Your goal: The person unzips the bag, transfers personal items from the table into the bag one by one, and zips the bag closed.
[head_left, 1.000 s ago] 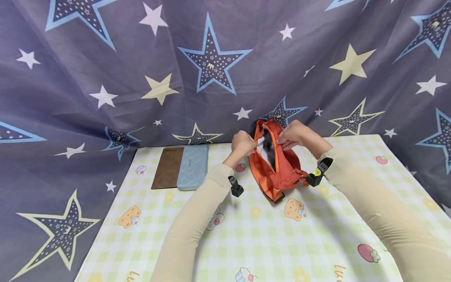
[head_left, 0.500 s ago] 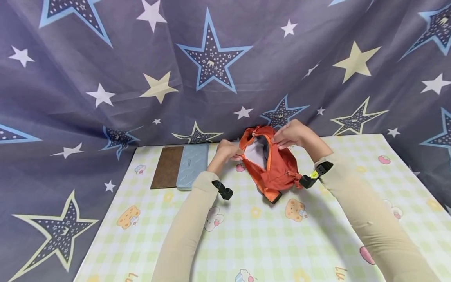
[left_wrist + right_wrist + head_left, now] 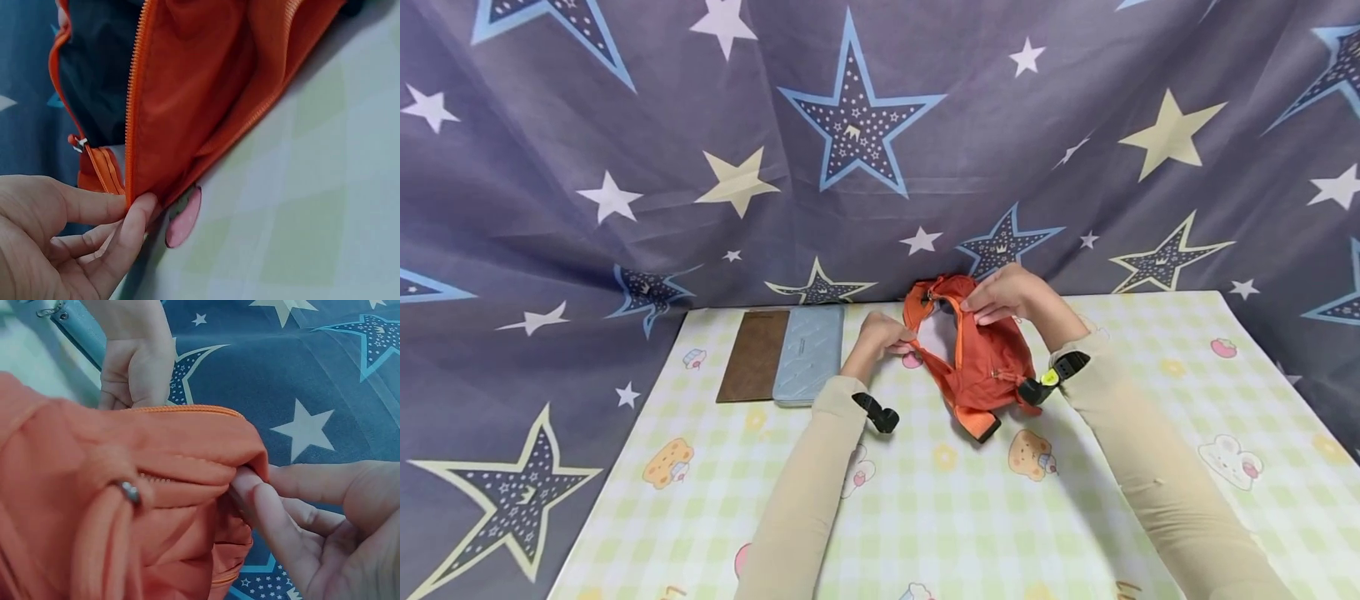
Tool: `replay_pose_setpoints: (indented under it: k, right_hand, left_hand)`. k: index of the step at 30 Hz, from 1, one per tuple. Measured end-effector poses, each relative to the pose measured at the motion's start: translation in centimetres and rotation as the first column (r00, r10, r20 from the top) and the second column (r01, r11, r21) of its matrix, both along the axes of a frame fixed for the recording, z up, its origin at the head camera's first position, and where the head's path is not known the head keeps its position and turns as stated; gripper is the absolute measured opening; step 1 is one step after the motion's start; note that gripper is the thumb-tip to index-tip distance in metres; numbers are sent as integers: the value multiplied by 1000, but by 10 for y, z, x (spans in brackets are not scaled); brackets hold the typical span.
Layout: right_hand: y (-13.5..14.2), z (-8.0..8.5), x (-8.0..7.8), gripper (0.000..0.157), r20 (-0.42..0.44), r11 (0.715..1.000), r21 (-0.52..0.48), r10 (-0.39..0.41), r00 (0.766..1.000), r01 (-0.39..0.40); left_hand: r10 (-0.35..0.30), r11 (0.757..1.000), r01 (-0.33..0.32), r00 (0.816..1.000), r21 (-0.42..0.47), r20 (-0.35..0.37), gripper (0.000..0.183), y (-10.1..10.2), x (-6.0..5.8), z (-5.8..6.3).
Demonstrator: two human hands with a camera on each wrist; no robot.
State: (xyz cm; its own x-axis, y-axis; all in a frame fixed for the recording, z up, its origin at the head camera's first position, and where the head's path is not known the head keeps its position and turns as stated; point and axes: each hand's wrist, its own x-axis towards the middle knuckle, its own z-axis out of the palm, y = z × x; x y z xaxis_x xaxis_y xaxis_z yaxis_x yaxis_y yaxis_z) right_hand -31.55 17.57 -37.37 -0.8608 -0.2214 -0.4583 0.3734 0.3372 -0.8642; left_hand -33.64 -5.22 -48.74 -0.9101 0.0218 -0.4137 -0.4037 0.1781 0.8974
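An orange-red fabric bag [image 3: 994,360] stands toward the back of the table, its zipped mouth spread wide and pale and dark lining showing inside. My left hand [image 3: 878,335] pinches the left edge of that mouth; in the left wrist view, thumb and fingertips [image 3: 142,206] meet on the cloth beside the orange zip [image 3: 132,94]. On the opposite side, my right hand [image 3: 1009,293] grips the bag's upper edge. The right wrist view shows its thumb and fingers [image 3: 275,519] pinching a fold of the fabric. The bottom of the bag's inside is hidden.
Left of the bag lie a light blue quilted wallet [image 3: 808,358] and a flat brown leather-like piece [image 3: 752,357], side by side. A checked cloth [image 3: 970,533] covers the table. Behind it hangs a star-patterned curtain [image 3: 662,108].
My left hand has moved left, drawing the near edge outward and widening the bag's mouth. My right hand, still gripping, has shifted slightly left with the bag.
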Motion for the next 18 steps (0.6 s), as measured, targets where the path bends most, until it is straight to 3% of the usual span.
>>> replay_pose_setpoints:
  k: [4, 12, 18]
  right_hand:
    - [0, 2, 0, 4, -11, 999, 33, 19, 1000, -19]
    - [-2, 10, 1, 17, -39, 991, 111, 85, 996, -80]
    - [-2, 17, -1, 18, -58, 971, 195, 152, 987, -138]
  left_hand:
    - [-12, 1000, 12, 1000, 19, -13, 25, 0, 2, 1]
    - [-66, 997, 69, 996, 42, -61, 19, -1, 12, 6]
    - [-74, 995, 81, 992, 66, -101, 17, 1, 15, 7]
